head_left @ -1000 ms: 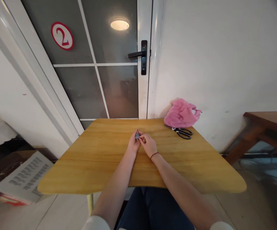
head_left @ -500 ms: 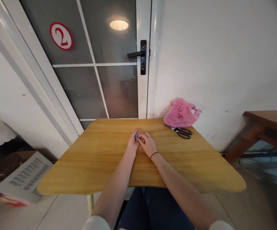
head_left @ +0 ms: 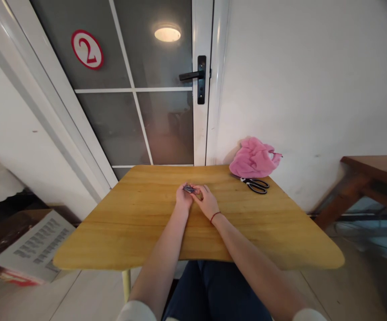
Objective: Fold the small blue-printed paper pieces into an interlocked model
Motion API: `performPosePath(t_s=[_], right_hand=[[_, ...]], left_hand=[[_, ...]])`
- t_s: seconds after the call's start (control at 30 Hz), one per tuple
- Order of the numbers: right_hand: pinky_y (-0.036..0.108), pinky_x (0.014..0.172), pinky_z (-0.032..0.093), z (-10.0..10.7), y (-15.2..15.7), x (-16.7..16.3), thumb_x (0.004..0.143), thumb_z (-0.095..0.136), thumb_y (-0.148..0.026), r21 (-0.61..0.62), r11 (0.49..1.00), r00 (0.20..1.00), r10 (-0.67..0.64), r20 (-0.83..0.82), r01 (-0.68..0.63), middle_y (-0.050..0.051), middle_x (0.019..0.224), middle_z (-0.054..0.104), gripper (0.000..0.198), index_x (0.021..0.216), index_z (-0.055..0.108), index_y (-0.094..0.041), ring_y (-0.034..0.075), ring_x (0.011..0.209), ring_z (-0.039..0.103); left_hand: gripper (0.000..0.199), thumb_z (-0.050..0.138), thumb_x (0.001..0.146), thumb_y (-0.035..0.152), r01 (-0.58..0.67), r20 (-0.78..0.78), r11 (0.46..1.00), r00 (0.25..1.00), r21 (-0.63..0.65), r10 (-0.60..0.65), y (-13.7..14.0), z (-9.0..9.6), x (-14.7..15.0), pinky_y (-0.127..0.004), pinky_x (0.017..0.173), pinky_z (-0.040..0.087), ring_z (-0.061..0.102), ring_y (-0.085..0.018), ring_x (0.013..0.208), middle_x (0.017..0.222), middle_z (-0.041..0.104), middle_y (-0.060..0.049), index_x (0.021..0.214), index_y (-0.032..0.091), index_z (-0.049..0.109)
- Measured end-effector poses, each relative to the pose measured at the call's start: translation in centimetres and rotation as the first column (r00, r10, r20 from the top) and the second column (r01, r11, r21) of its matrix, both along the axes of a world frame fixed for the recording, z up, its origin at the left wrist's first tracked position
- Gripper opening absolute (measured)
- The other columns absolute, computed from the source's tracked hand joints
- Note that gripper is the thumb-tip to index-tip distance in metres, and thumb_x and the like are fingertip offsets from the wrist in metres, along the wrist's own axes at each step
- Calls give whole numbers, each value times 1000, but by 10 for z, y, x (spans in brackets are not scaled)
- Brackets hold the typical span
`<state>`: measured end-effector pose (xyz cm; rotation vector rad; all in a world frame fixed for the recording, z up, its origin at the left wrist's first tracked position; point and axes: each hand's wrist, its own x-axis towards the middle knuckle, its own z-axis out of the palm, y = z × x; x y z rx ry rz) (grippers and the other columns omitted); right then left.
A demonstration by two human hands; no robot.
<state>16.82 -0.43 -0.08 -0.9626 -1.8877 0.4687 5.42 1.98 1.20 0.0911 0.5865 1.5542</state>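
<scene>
Over the middle of the wooden table (head_left: 139, 223), my two hands meet around a small dark, shiny, patterned object (head_left: 189, 188), too small to name. My left hand (head_left: 182, 196) cradles it from the left, fingers curled about it. From the right, my right hand (head_left: 207, 199) pinches its near end between thumb and fingers; a thin red cord circles that wrist. Part of the object is hidden by the fingers.
Black-handled scissors (head_left: 256, 184) lie at the table's back right, blades under a bunched pink cloth (head_left: 255, 158). Behind stands a glazed door (head_left: 166, 129) with a black handle (head_left: 193, 76). A cardboard box (head_left: 34, 247) sits on the floor at left; a brown table (head_left: 377, 171) stands right.
The small object has turned in my hands and now lies flatter, showing a dark shiny face. My left hand has shifted slightly left and its fingers have changed position.
</scene>
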Motion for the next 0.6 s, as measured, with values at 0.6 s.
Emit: performPosePath(t_s=[0.6], right_hand=[[27, 63, 43, -3, 0, -1, 87, 49, -39, -94, 995, 1000, -22, 0, 22, 1, 80, 60, 25, 102, 57, -21, 14, 63, 53]], left_hand=[[22, 55, 90, 28, -95, -37, 991, 994, 93, 99, 1, -5, 6, -27, 64, 53, 60, -12, 75, 95, 61, -5, 105, 12, 58]])
